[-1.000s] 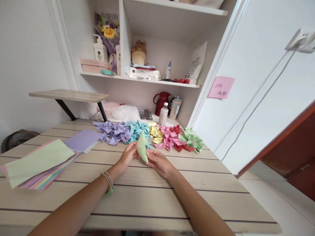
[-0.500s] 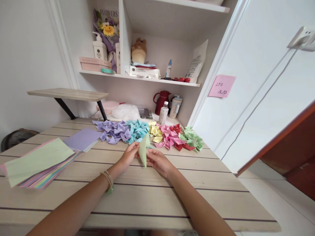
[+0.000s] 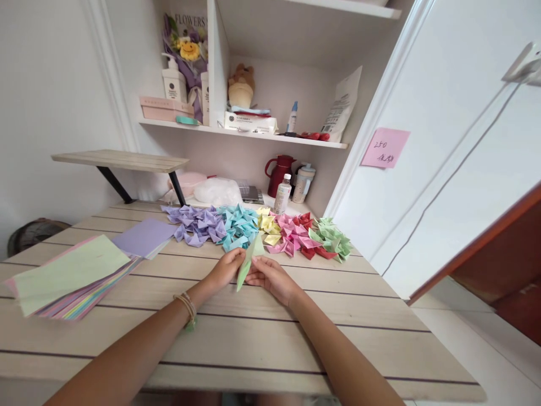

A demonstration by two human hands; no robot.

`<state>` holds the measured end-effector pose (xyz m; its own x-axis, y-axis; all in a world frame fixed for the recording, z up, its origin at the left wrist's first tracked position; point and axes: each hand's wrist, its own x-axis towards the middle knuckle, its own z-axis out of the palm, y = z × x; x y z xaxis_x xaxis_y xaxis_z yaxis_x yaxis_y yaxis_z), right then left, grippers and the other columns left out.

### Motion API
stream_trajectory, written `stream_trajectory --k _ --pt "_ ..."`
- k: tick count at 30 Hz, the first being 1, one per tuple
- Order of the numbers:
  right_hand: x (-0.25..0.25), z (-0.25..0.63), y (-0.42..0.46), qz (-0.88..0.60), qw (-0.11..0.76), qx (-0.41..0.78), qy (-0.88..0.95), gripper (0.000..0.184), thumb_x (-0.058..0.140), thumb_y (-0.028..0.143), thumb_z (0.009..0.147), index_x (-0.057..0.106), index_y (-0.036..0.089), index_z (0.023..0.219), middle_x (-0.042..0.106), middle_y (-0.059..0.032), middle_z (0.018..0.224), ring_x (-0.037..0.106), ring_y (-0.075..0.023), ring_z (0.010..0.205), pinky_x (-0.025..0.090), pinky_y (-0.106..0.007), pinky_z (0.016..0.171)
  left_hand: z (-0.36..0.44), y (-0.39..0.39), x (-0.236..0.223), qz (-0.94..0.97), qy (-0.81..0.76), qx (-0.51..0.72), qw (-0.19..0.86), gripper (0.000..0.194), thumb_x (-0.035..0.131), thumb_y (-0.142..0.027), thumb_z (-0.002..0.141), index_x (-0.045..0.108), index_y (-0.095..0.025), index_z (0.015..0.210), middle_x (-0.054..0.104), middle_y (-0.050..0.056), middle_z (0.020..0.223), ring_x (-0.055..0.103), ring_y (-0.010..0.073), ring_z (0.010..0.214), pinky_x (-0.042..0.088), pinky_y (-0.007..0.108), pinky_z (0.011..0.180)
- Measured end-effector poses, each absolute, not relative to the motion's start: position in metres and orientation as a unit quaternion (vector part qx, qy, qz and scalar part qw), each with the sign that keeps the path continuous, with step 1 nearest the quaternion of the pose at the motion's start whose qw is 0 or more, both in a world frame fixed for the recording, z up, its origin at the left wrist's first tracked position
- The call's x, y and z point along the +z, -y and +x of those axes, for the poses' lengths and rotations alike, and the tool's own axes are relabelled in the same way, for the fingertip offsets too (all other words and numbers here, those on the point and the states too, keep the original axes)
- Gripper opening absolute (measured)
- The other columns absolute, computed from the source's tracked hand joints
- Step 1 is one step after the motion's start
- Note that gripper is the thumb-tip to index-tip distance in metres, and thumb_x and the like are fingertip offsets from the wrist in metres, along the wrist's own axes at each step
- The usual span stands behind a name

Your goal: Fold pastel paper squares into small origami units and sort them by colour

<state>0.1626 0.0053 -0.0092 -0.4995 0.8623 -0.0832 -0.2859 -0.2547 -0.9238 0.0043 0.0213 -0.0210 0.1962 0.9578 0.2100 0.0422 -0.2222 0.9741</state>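
Green paper (image 3: 250,255), folded to a narrow point, is up between the two hands in the head view, at the middle of the desk (image 3: 253,344) and just in front of the piles. Left hand (image 3: 225,269) and right hand (image 3: 273,279) pinch it from opposite sides, thumbs toward the top, the hidden fingers beyond telling. Held tilted, with its lower tip pointing down toward the person, it seems gripped this way so that both sides stay within reach of the thumbs.

Behind it, small folded papers lie sorted by colour — purple (image 3: 196,223), blue (image 3: 239,225), yellow (image 3: 269,225), pink (image 3: 289,230), green (image 3: 333,239), with red among the last ones — probably set back to leave working room. Loose sheets (image 3: 71,270) fan out on the left, near enough for the left arm, and their outer corner comes close to the desk's left edge.

For moving, boards show between the forearms and to the right of the right hand, out to the slanting right edge. Forward is tighter: the blue pile sits just past the paper's upper end, and a bottle (image 3: 282,194) stands behind the yellow and pink pieces.
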Motion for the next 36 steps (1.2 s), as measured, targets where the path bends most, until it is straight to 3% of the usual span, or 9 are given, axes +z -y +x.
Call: stream_trajectory --k 7,21,36 --pt "-0.0090 0.1644 -0.0043 -0.297 0.389 0.733 0.473 0.030 0.068 0.042 0.070 0.060 0.016 0.082 0.066 -0.0022 0.072 0.063 -0.0094 0.061 0.049 -0.020 0.062 0.0052 -0.0209 -0.0217 0.598 -0.405 0.498 0.481 0.027 0.057 -0.043 0.073 0.055 -0.016 0.071 0.050 -0.002 0.063 0.046 0.0118 0.059 0.038 0.023 0.057" --pt "-0.0071 0.1639 -0.0030 -0.297 0.385 0.733 0.476 0.032 0.068 0.044 0.069 0.061 0.015 0.080 0.066 -0.0022 0.069 0.063 -0.0103 0.062 0.049 -0.021 0.063 0.0034 -0.0223 -0.0221 0.607 -0.413 0.497 0.462 0.029 0.056 -0.045 0.074 0.054 -0.017 0.069 0.049 -0.002 0.065 0.046 0.0137 0.065 0.037 0.023 0.062" --pt "-0.0105 0.1620 -0.0049 -0.330 0.418 0.711 0.460 0.035 0.077 0.036 0.060 0.062 0.014 0.082 0.065 -0.0012 0.070 0.061 -0.0088 0.064 0.050 -0.022 0.068 0.0087 -0.0175 -0.0147 0.579 -0.421 0.525 0.460 0.040 0.049 -0.053 0.078 0.061 -0.016 0.085 0.059 0.003 0.084 0.052 0.0186 0.085 0.039 0.028 0.082"
